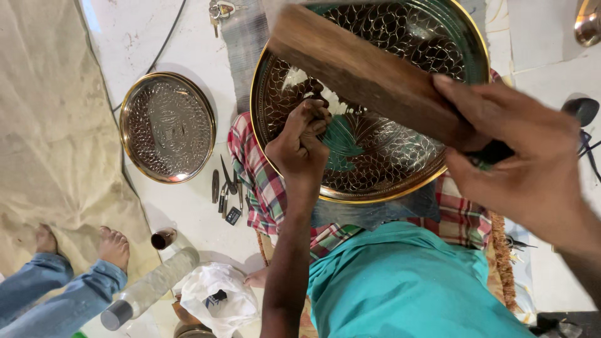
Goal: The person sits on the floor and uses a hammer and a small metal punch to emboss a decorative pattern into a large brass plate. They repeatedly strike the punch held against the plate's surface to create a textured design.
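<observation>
A large round brass plate (400, 159) with dark engraved leaf patterns and a green figure rests on my lap over a checked cloth (260, 181). My left hand (300, 141) is closed around a small chisel (319, 111), its tip pressed on the plate near the middle. Raised above the plate, my right hand (526, 169) grips a thick wooden block (363, 72) used like a mallet, which slants across the upper part of the plate.
A smaller engraved brass plate (167, 127) lies on the white floor at left. Several small metal tools (226, 188) lie beside the cloth. A plastic bottle (147, 289), a white bag (216, 297) and another person's bare feet (113, 247) are at lower left.
</observation>
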